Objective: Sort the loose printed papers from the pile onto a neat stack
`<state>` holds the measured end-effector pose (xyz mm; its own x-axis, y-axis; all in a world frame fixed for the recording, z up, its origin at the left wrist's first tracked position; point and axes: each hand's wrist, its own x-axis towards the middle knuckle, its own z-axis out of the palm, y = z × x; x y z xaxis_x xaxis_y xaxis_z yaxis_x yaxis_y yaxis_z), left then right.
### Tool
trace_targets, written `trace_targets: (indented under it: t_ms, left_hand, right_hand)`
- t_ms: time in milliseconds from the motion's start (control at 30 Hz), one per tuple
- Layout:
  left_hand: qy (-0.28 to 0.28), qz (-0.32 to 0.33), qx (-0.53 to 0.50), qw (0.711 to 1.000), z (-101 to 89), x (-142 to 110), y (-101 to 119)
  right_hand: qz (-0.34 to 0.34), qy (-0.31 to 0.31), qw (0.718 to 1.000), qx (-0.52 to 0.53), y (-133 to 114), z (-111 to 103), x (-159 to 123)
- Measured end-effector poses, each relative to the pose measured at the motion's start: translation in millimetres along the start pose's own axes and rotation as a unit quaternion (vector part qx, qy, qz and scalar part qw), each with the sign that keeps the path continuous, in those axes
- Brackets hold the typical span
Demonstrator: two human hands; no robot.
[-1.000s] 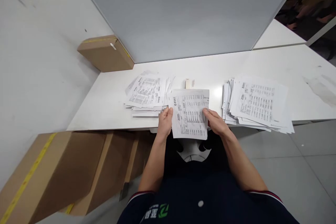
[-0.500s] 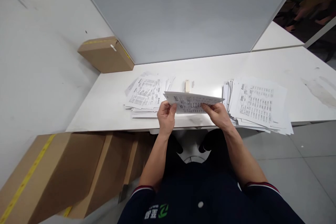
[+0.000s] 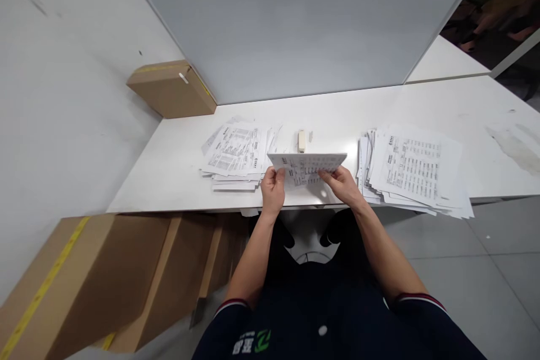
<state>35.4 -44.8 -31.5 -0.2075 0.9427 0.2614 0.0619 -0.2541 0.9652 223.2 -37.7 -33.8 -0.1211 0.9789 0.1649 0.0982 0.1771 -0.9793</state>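
Note:
Both my hands hold a thin set of printed sheets above the front edge of the white table. My left hand pinches its left end, thumb on top. My right hand grips the right part from below, fingers closed on the paper. The sheets are tilted steeply, so only a narrow band of print shows. A spread pile of printed papers lies to the left of my hands, and a bigger pile lies to the right.
A small cream stapler-like object lies on the table behind the held sheets. A grey partition stands at the table's back. A cardboard box rests at the far left corner, and larger cartons stand on the floor at left.
The sheets lay flat facing me a second ago; my hands have lifted and tipped them forward, then lowered them slightly toward the table.

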Motion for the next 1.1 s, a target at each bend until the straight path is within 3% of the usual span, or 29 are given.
trace_targets:
  t_ms: [100,233,300,433,500,600,767,967,1100]
  left_hand:
    - [-0.002,-0.029,-0.026,0.999,2.3,0,-6]
    - [0.013,-0.038,-0.054,0.998,3.8,0,-12]
    - [0.031,-0.031,-0.026,0.999,2.6,-3,-12]
    - [0.02,0.023,0.104,0.994,-0.6,-15,-12]
    - [-0.004,0.05,0.127,0.991,-1.4,-21,-14]
    - [-0.035,0.056,0.085,0.994,-3.1,-24,-20]
    - [-0.041,0.013,0.021,0.999,-10.4,-19,-38]
    - [-0.057,0.001,0.037,0.998,-15.6,-16,-50]
    - [-0.051,-0.004,0.052,0.997,-16.1,-14,-51]
  right_hand:
    - [-0.012,0.008,1.0,-0.011,4,-1,0]
    - [-0.067,0.022,0.977,-0.199,-31,-18,-5]
    - [-0.094,0.008,0.938,-0.334,-59,-28,-7]
    - [-0.088,-0.068,0.808,-0.579,-102,-28,-7]
    - [-0.087,-0.12,0.755,-0.638,-108,-21,-3]
    - [-0.096,-0.178,0.714,-0.671,-106,-10,3]
    - [-0.093,-0.206,0.698,-0.68,-98,0,10]
    - [-0.082,-0.213,0.714,-0.662,-92,0,13]
    - [-0.082,-0.213,0.707,-0.669,-88,-1,15]
